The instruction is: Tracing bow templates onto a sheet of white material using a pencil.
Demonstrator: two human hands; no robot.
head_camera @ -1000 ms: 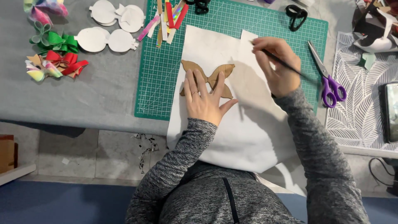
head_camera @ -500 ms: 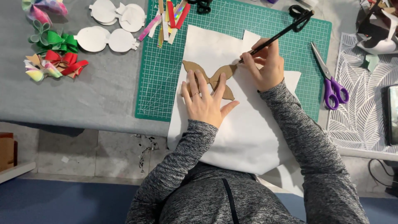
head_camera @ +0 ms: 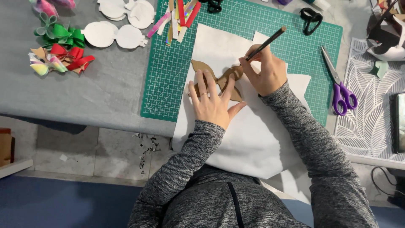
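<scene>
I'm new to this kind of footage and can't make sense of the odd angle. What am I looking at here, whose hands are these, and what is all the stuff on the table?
There is no machine: a person wears a camera on the head, so you look straight down at their own arms in grey sleeves. The left hand lies flat, pressing a brown bow-shaped cardboard template onto a large white sheet. The right hand holds a dark pencil with its tip at the template's edge. The sheet lies partly on a green cutting mat on a grey table. To the right lie purple-handled scissors; to the left, finished bows in green and red, white cut-out shapes and coloured strips.
</scene>
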